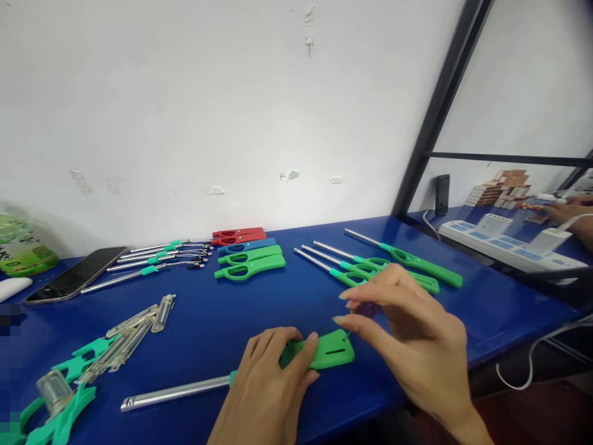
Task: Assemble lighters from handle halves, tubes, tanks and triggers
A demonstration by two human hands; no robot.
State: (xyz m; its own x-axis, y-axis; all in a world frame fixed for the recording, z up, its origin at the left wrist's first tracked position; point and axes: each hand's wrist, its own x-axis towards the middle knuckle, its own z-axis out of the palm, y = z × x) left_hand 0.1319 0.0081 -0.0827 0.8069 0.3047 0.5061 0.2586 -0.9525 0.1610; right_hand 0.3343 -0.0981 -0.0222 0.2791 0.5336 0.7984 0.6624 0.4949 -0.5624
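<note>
My left hand [269,383] is closed around the green handle of a long-nosed lighter [336,351], pressing it flat on the table. Its silver tube [176,392] points left. Just over the handle's right end, my right hand [412,340] pinches a small tool with a dark purple grip [368,309], mostly hidden by the fingers. A thin tip seems to reach the handle's end; its exact kind is unclear. Beyond that hand lie several green long-nosed lighters [419,266] with silver tubes. Green handle shells [252,266], a blue shell [248,246] and red shells [241,236] lie farther back.
Silver tubes with wires [152,269] lie at back left beside a phone [78,275]. Clear fuel tanks [132,337] and teal plastic parts [69,414] are piled at left. A power strip [504,244] and a black metal post [440,111] stand right, with another person's hand [567,213] beyond.
</note>
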